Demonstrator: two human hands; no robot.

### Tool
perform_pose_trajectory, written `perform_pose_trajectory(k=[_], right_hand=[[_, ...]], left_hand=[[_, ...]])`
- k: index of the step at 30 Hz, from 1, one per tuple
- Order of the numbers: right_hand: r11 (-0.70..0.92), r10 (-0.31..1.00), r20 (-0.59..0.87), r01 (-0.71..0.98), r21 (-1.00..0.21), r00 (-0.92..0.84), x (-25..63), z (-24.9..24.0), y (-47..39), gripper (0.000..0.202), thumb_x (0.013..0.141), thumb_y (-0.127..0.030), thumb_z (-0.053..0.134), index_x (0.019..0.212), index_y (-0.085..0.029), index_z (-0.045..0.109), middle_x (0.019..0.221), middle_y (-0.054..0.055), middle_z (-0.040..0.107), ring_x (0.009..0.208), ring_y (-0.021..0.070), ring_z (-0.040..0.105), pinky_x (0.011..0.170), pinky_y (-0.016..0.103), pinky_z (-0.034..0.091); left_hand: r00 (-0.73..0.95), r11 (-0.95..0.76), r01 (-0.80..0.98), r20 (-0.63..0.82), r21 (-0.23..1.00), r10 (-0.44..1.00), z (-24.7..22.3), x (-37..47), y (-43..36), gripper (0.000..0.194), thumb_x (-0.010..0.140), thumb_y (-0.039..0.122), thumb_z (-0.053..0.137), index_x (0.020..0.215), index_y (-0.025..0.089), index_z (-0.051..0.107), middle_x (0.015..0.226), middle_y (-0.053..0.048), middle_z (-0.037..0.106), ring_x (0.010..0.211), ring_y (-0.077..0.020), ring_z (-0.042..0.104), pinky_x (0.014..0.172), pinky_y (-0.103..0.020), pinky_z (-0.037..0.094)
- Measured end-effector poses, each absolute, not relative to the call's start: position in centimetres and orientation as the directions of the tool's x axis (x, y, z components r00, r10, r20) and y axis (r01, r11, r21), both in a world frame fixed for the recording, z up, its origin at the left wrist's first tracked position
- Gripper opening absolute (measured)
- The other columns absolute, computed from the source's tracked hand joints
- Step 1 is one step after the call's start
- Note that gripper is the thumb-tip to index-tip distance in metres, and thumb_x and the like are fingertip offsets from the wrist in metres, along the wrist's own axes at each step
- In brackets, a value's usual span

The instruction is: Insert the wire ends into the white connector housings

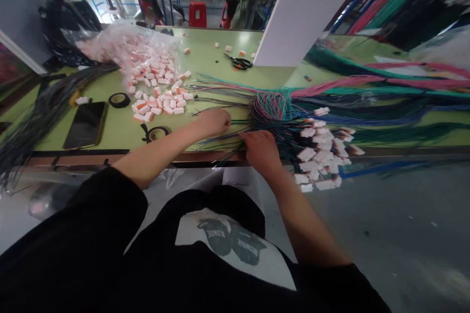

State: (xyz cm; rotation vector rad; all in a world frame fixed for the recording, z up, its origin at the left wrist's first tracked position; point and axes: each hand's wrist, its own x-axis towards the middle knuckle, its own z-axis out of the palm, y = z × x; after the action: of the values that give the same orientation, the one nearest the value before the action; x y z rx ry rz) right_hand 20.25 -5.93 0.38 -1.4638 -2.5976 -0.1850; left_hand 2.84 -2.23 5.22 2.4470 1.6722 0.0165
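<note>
My left hand point(216, 122) is closed over the wire ends near the table's front edge; what its fingers hold is too small to name. Just right of it, my right hand point(260, 149) has its fingers bent together on dark wires point(235, 134). A coiled bundle of pink and teal wires point(273, 105) lies beyond my hands. Wires fitted with white connectors point(323, 149) are heaped to the right of my right hand, partly over the edge. Loose white and orange connectors point(161, 102) lie in a pile left of my hands.
A plastic bag of connectors point(125, 49) stands behind the pile. Black tape rolls point(119, 100), a phone point(85, 125) and grey wires point(55, 102) lie at the left. Scissors point(240, 62) lie near a white upright panel point(304, 14). Long wire bundles point(385, 85) stretch rightward.
</note>
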Motion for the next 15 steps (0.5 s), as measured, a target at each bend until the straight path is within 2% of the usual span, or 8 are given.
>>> perform_pose_trajectory(k=[3,6,12,15], right_hand=[[0.51,0.839,0.207,0.86,0.024,-0.504,20.3,0.1,-6.2,0.044,0.073,-0.005,0.042,0.11,-0.015,0.063,0.106,0.009,0.066,0.101,0.0206,0.053,0.095,0.034,0.027],[0.512,0.835,0.231,0.859,0.007,-0.499,20.5,-0.3,-6.4,0.045,0.074,-0.005,0.041,0.112,-0.015,0.063,0.107,0.008,0.066,0.101,0.0198,0.053,0.098,0.034,0.026],[0.508,0.833,0.28,0.86,-0.049,-0.477,20.7,-0.9,-6.4,0.045,0.076,-0.005,0.039,0.111,-0.017,0.064,0.105,0.008,0.066,0.102,0.0188,0.053,0.1,0.034,0.027],[0.513,0.83,0.292,0.856,-0.063,-0.475,20.7,-1.0,-6.4,0.045,0.076,-0.004,0.039,0.111,-0.017,0.064,0.106,0.007,0.066,0.102,0.0186,0.053,0.101,0.035,0.027]], left_hand=[[0.42,-0.407,0.892,-0.025,0.195,0.907,4.0,4.8,0.1,0.034,0.077,0.022,0.043,0.101,0.022,0.068,0.103,-0.005,0.067,0.095,-0.0207,0.059,0.074,-0.027,0.043],[0.41,-0.403,0.892,0.009,0.207,0.912,3.2,6.1,1.7,0.031,0.074,0.026,0.049,0.096,0.018,0.069,0.099,-0.008,0.068,0.091,-0.023,0.06,0.072,-0.029,0.044],[0.405,-0.384,0.897,-0.059,0.219,0.912,3.3,6.6,2.8,0.029,0.072,0.023,0.051,0.089,0.011,0.069,0.088,-0.011,0.068,0.082,-0.0214,0.061,0.067,-0.027,0.043],[0.414,-0.376,0.88,-0.08,0.291,0.907,3.4,6.5,3.0,0.026,0.071,0.021,0.051,0.086,0.01,0.07,0.085,-0.012,0.068,0.082,-0.0214,0.06,0.068,-0.027,0.043]])
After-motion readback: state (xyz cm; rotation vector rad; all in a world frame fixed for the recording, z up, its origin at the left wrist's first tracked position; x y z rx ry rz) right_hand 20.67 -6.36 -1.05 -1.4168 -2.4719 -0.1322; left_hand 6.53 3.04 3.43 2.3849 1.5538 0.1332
